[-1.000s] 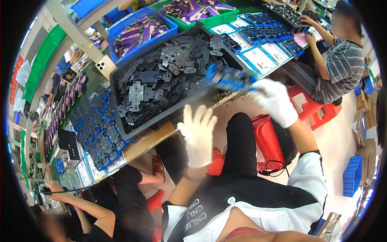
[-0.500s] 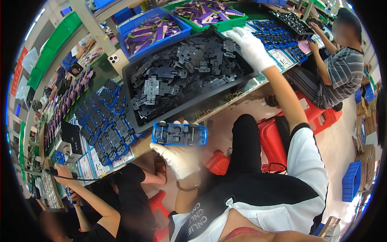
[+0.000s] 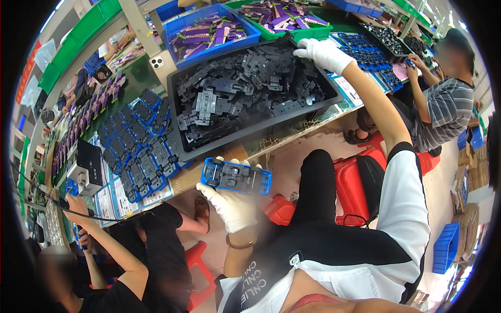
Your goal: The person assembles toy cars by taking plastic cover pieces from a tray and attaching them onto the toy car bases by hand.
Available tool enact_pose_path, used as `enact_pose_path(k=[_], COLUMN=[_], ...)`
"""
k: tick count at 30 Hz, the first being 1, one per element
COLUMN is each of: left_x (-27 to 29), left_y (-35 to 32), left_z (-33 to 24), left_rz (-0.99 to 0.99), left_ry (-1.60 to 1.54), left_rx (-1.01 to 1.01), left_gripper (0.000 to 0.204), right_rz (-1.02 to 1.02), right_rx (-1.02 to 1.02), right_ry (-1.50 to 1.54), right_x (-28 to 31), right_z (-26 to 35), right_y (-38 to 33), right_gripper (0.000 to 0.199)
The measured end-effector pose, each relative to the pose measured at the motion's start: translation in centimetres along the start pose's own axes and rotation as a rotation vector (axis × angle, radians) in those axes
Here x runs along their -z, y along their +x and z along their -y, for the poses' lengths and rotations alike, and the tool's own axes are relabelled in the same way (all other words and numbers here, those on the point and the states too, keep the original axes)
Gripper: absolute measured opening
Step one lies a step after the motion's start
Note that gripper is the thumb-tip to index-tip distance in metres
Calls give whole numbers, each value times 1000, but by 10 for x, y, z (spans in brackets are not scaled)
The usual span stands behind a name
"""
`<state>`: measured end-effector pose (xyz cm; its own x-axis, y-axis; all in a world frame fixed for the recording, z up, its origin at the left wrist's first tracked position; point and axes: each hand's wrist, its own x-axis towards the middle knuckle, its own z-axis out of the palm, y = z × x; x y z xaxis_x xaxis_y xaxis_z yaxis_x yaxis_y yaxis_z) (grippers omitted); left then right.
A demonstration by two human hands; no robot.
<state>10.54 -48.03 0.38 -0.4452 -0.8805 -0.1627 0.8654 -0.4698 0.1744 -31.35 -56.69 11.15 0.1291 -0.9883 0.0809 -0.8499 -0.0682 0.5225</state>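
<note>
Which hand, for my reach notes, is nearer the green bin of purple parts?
Right: the right hand is near the far right corner of the black tray, close to the green bin; the left hand is before the tray's near edge, holding a blue toy car.

toy car: glossy blue plastic shell, matt dark plastic underside. gloves: matt white cloth. loose parts: black plastic, faint sheen. tray: smooth matt black plastic. bench, front edge: bare wood, rough-looking. stool: smooth red plastic.
</note>
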Motion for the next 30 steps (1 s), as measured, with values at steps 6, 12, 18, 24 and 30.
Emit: enact_pose_path(k=[6, 12, 18, 24, 30], left_x=[-6, -6, -1, 2, -8], left_y=[6, 0, 3, 1, 1], left_z=[14, 14, 10, 13, 12], left_rz=[59, 20, -34, 26, -129], left_ry=[-85, -2, -22, -14, 30], left_rx=[68, 87, 58, 45, -6], left_gripper=[71, 72, 76, 77, 74], right_rz=[-291, -479, -113, 59, -15], right_rx=[363, -28, -461, -470, -586], right_ry=[255, 547, 579, 637, 728], right_x=[17, 7, 24, 31, 11], right_z=[62, 76, 129, 138, 133], right_y=[9, -10, -21, -13, -17], right_gripper=[47, 28, 56, 55, 55])
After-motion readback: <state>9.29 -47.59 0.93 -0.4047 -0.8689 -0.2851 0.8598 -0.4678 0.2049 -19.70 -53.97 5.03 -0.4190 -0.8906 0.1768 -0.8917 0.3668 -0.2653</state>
